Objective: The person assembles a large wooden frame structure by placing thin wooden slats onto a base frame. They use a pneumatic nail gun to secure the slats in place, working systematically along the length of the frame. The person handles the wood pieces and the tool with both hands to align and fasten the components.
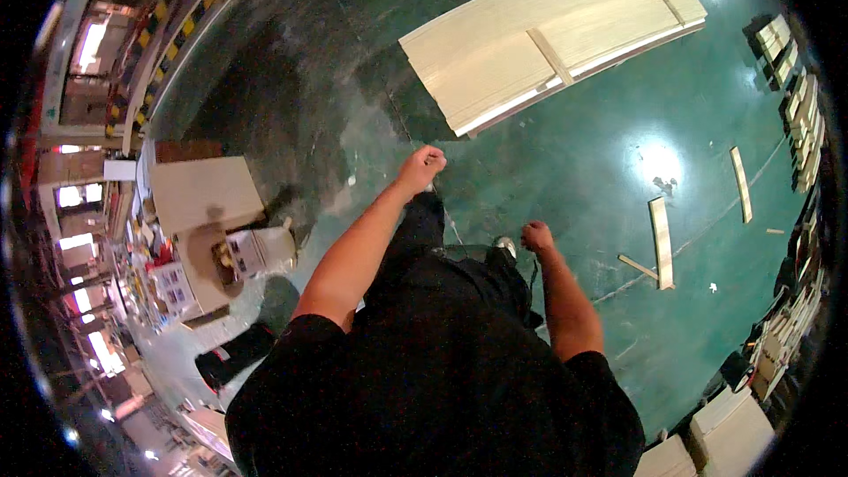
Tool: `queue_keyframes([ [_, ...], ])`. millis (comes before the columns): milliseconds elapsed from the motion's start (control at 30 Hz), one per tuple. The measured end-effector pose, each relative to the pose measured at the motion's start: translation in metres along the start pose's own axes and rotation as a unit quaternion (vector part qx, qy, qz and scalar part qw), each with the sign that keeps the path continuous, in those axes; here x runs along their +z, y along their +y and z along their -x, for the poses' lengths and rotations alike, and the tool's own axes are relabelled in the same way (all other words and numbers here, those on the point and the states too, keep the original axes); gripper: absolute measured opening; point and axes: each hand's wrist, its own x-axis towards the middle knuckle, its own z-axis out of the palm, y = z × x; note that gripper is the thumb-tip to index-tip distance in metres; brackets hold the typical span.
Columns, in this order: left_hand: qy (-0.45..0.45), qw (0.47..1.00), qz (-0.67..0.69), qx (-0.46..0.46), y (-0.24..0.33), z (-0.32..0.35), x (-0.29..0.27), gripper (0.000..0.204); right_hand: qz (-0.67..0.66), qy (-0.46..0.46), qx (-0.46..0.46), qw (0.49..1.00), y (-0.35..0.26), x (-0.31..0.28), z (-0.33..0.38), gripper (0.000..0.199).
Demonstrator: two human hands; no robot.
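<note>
My left hand is held out in front of me above the floor, its fingers curled in, and I see nothing in it. Lower and to the right, my right hand is closed in a loose fist beside my leg, with nothing visible in it. A thin dark cord or strap hangs just below that hand; whether it touches the fingers I cannot tell. Beyond my left hand lies a stack of long pale wooden boards, the nearest thing ahead, with short wooden strips across its top. Neither hand touches it.
Loose wooden strips lie on the green floor to the right. Stacked wood pieces line the far right. On the left are a cardboard-coloured panel, a cluttered bench and a black object on the floor.
</note>
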Motion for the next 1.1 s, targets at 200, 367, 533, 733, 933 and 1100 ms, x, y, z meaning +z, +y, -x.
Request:
queue_keyframes([
  [200,-0.107,0.967,0.149,-0.177,-0.131,-0.17,0.1,0.023,-0.058,0.137,0.1,0.984,-0.025,0.016,0.055,0.028],
  [367,-0.093,0.895,0.217,-0.379,-0.278,-0.281,0.076,0.016,-0.035,0.202,0.156,0.966,-0.039,0.164,-0.073,0.039],
  [533,-0.007,0.832,0.309,-0.461,-0.351,-0.398,0.074,0.025,-0.035,0.198,0.17,0.965,-0.147,0.203,-0.262,0.06],
  [733,0.035,0.798,0.364,-0.479,-0.369,-0.444,0.103,0.017,-0.061,0.294,0.159,0.941,-0.206,0.225,-0.384,0.066],
  [933,-0.039,0.819,0.339,-0.461,-0.33,-0.406,0.14,0.021,0.033,0.442,0.2,0.874,-0.175,0.2,-0.385,0.068],
  [1100,-0.166,0.759,0.508,-0.372,-0.37,-0.362,0.162,0.043,0.079,0.544,0.192,0.813,-0.166,0.187,-0.376,0.099],
])
